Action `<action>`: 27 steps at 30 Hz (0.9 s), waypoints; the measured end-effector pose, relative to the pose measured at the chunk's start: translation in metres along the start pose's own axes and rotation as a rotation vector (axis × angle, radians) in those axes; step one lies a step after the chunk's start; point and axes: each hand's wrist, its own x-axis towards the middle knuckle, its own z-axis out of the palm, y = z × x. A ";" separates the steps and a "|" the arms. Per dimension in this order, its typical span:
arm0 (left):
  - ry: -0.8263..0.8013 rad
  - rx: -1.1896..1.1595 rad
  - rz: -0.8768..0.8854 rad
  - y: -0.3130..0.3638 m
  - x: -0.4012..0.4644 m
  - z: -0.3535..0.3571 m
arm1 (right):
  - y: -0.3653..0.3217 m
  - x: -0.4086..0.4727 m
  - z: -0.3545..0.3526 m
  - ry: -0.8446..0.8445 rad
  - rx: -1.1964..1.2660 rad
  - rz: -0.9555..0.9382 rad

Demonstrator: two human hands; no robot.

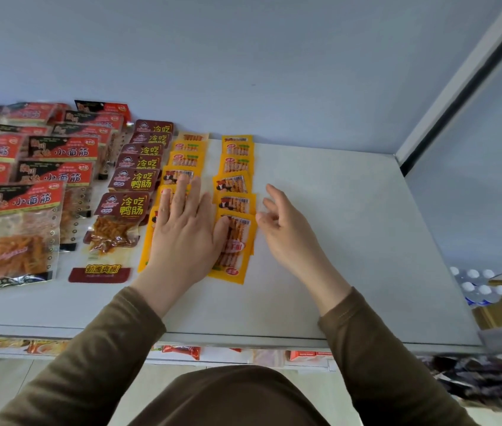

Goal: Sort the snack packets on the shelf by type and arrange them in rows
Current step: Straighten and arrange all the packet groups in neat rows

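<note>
Two yellow packet rows (234, 186), two hands (185, 229)

Both my arms reach fwd from the near edge, olive-brown sleeves down to the wrists. My left hand (186, 227) lies palm down & flat, fingers straight, slightly spread, pointing to the far side; thumb out to the right. Wrist straight, forearm angled in from near left. My right hand (286, 224) is just to the right of it, apart from the left, raised a bit, palm turned left. Its fingers (274, 192) are loosely bent, index stretched far, thumb & other tips curled inward toward the left, gripping nothing I can see. Right forearm comes in from near right.
</note>
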 end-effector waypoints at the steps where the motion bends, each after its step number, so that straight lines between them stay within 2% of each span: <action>1: -0.005 0.018 -0.006 0.000 0.002 0.000 | -0.001 0.004 0.000 0.008 -0.016 -0.001; 5: -0.024 0.021 -0.032 0.006 0.009 0.008 | -0.008 0.019 0.008 -0.003 -0.049 -0.005; 12: 0.015 -0.026 -0.102 0.017 0.010 0.003 | -0.007 0.019 0.004 -0.005 0.060 0.052; 15: 0.074 0.002 -0.056 0.004 -0.004 -0.009 | 0.001 0.007 -0.009 0.054 -0.007 0.012; 17: 0.089 0.046 0.024 -0.009 -0.024 -0.016 | 0.006 -0.009 -0.013 0.021 -0.005 -0.007; 21: -0.024 0.130 0.089 -0.003 -0.057 -0.017 | 0.006 -0.041 0.001 -0.099 -0.081 -0.030; 27: -0.038 0.140 0.079 0.011 -0.066 -0.010 | -0.003 -0.042 0.014 -0.085 -0.164 -0.062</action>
